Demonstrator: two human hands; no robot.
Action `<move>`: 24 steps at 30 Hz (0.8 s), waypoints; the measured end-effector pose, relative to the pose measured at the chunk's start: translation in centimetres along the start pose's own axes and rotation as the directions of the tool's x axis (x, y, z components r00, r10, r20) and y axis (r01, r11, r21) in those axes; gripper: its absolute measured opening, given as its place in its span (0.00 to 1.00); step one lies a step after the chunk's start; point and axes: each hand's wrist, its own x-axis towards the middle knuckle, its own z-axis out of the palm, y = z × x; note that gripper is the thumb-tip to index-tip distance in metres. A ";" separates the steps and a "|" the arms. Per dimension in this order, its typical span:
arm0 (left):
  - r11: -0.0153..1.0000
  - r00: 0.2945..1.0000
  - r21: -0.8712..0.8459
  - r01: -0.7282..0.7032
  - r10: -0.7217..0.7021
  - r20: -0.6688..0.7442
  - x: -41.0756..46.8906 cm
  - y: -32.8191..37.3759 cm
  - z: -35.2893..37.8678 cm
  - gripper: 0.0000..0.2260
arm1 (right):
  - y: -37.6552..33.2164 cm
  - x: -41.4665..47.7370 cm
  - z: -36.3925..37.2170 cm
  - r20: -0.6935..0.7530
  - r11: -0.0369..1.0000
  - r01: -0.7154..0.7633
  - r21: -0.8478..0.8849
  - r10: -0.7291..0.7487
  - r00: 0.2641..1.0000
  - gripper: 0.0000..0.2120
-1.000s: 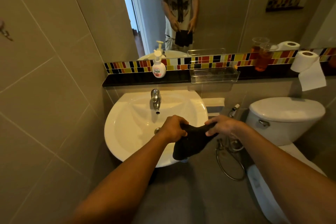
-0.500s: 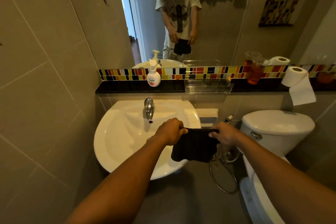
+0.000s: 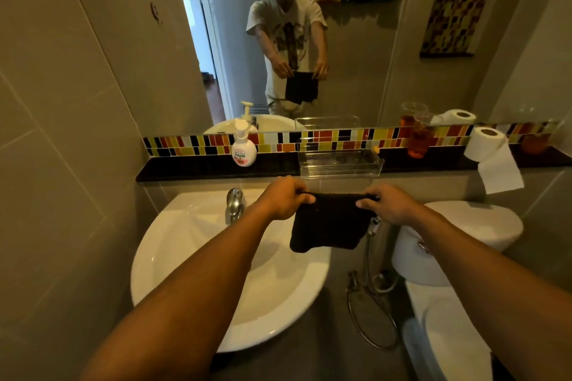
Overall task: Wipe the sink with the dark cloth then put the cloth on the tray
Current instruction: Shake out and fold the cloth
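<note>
I hold the dark square cloth [image 3: 329, 226] stretched between my 2 hands. My left hand [image 3: 284, 199] pinches its upper left corner and my right hand [image 3: 388, 206] pinches the upper right, fingers curled over the top edge, while the rest hangs free. The cloth is in the air over the 3 o'clock rim of the white round ceramic sink [image 3: 185, 257].

The clear ribbed plastic tray [image 3: 339, 164] stands on the black ledge [image 3: 192, 172] at 12 o'clock from the cloth, near but apart. Since the cloth is off the basin and raised toward the tray, I judge the wiping done and the putting-down in hand. Next I should carry it forward over the tray's front wall, lower it in and release both corners.
</note>
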 end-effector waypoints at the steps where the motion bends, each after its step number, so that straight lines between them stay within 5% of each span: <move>1: 1.000 1.000 -0.006 -0.007 0.007 0.002 0.8 0.0 -0.5 0.10 | -0.1 0.7 -0.5 -0.011 1.000 -0.001 -0.003 0.001 1.000 0.07; 14: 0.990 0.998 -0.140 0.032 -0.024 0.062 15.3 -1.2 -5.9 0.10 | 0.2 15.0 -8.8 0.068 0.995 -0.060 -0.078 0.066 0.996 0.05; 24: 0.961 0.995 -0.276 0.024 -0.049 -0.085 27.9 -3.9 -7.8 0.09 | 1.8 29.0 -12.5 -0.083 0.972 -0.063 -0.224 0.045 0.996 0.10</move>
